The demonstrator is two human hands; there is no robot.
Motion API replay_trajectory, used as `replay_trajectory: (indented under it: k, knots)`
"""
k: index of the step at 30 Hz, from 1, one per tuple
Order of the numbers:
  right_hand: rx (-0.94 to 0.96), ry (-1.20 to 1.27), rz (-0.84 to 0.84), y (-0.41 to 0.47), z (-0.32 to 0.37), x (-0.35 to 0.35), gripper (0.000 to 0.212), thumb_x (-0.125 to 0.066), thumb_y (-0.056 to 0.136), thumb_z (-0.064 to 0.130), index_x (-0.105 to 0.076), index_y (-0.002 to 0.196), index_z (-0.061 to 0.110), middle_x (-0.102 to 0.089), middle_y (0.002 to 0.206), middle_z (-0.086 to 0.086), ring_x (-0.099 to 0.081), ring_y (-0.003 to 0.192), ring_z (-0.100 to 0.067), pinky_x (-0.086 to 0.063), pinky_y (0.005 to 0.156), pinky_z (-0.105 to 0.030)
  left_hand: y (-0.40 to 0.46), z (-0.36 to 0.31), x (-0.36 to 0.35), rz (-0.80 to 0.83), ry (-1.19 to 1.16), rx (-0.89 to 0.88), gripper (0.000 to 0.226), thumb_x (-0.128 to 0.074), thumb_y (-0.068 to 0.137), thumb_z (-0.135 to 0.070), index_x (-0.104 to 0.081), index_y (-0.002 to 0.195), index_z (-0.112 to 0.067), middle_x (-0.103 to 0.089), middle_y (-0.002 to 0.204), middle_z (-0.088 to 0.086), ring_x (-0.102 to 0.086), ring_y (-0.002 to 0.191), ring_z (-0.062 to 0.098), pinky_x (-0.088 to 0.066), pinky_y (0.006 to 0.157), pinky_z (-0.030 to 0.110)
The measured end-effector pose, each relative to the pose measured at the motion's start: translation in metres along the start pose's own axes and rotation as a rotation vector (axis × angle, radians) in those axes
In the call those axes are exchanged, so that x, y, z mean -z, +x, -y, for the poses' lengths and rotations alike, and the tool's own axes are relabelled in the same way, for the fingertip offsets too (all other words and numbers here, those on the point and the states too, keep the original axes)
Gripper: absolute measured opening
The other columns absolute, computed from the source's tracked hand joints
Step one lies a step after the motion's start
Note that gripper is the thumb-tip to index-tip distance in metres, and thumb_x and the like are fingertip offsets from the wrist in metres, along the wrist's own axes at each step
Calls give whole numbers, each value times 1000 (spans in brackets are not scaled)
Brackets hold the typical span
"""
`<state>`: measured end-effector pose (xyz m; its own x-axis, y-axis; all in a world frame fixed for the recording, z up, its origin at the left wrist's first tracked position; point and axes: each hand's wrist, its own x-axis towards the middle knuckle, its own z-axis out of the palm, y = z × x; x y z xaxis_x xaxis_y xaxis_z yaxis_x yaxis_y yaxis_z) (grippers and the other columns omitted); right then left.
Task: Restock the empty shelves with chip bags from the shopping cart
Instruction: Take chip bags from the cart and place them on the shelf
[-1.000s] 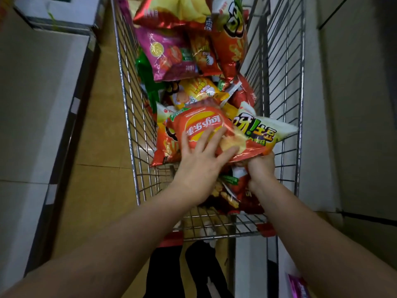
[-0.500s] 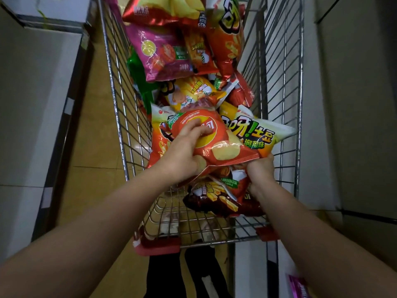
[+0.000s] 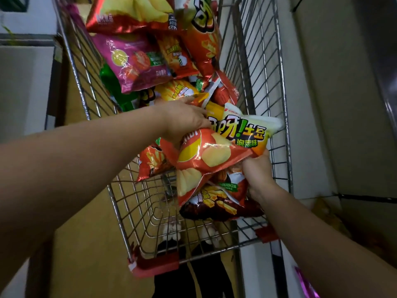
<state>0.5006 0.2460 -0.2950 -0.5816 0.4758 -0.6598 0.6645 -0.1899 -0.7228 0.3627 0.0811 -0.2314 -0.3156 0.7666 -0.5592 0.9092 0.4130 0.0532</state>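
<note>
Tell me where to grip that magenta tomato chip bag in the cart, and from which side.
Take the magenta bag by its near bottom edge, coming from above on the cart's left. It lies face up on the pile with that edge exposed; its top is tucked under the red-and-yellow bag. The left hand is nearest.

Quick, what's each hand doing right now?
Left hand: closed on the top of the orange chip bag.
Right hand: closed, gripping several bags together, the orange chip bag among them.

Shiny wire-metal shopping cart [image 3: 277, 117], red plastic corner bumpers [image 3: 154, 267], glossy crinkled foil chip bags [image 3: 206, 155], smooth matt floor [image 3: 90, 250]
</note>
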Motion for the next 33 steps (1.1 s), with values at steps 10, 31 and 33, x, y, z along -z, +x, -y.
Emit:
replay_trajectory:
  k: [10, 31, 33]
  knots:
    - [30, 41, 17, -13, 14, -15, 71, -85, 64, 29, -51, 125, 14, -68, 110, -3, -67, 96, -20, -53, 90, -41, -43, -11, -13, -528, -1144, 867, 98, -75, 62, -61, -31, 136, -13, -49, 132, 8, -50, 120, 29, -46, 96, 40]
    - [313, -60, -100, -49, 79, -30, 81, -85, 62, 35, -43, 130, 21, -62, 115, 3, -60, 107, -21, -47, 97, -48, -85, -16, -5, -757, -1672, 684, 123, -82, 38, -47, -27, 145, -19, -56, 127, 1, -57, 113, 21, -46, 101, 47]
    - [361, -44, -102, -61, 91, -26, 80, -85, 60, 36, -45, 128, 22, -63, 112, 5, -61, 105, -20, -48, 96, -47, -97, -19, 11, -810, -1646, 641, 122, -82, 39, -45, -27, 145, -18, -57, 127, 1, -58, 113, 20, -46, 101, 45]
